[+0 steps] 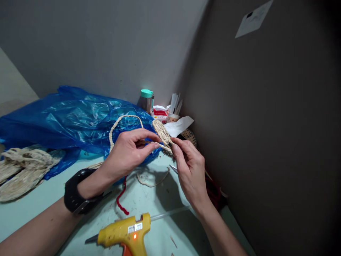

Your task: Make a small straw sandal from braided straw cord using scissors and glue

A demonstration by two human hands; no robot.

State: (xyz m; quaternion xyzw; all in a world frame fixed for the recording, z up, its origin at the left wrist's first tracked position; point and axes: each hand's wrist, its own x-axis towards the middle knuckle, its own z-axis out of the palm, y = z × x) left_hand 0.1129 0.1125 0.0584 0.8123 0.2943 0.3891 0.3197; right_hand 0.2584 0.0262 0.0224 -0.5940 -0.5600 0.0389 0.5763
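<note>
Head camera: worn above the pale mint-green tabletop point(165, 234)
Facing: forward and down, toward smooth grey wall point(106, 46) and dark brown upright panel point(253, 124)
Range: close, with oval of braided tan straw point(161, 131) near mid-view

Open air lies above the left hand point(133, 147) and right hand point(189, 165), up to the grey wall point(106, 46). Behind the woven piece point(161, 131), the bottle point(146, 102), cup point(173, 118) and paper point(180, 126) crowd the corner; the dark panel point(255, 128) blocks the right side. The blue bag point(80, 117) bars the far left. Between the 2 hands a gap leads down to the table point(160, 233), with a metal tip point(173, 169) jutting in and a thin strand point(153, 186) below. Nearer, the glue gun point(119, 230) and its stick point(170, 212) lie across the way.
</note>
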